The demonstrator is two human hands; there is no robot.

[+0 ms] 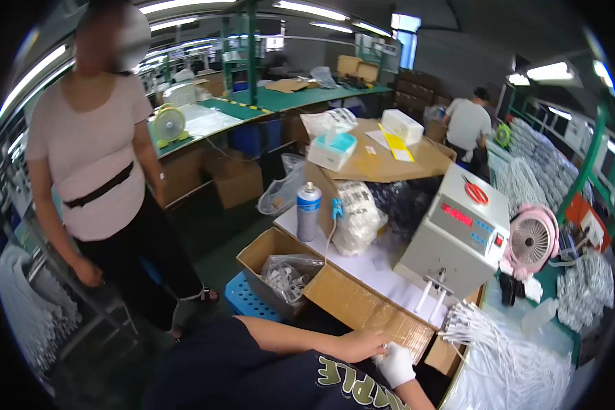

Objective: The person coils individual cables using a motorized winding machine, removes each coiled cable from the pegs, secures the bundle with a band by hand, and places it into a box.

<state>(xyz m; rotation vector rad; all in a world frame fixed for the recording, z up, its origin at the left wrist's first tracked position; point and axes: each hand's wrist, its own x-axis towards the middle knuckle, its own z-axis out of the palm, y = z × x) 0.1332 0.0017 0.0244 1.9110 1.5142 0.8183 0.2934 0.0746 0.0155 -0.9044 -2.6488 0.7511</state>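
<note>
My bare left hand (364, 346) reaches in from the left, its fingers closed and meeting the fingers of my right hand (397, 366), which wears a white glove. The right fingers are bent. Whatever lies between the two hands is too small to make out. Just beyond them is a brown cardboard flap (369, 304). A bundle of white cables (482, 335) lies to the right of my hands. Behind the flap stands a grey machine (444, 249) with a red digital display and two white prongs at its front. Red-handled scissors (475, 192) rest on top of it.
An open box (270, 273) with a bag of white parts stands on a blue crate (249, 297). Nearby are a spray can (308, 212), a pink fan (530, 240) and a large carton (417, 160). One person (96, 150) stands left; another (467, 123) is farther back.
</note>
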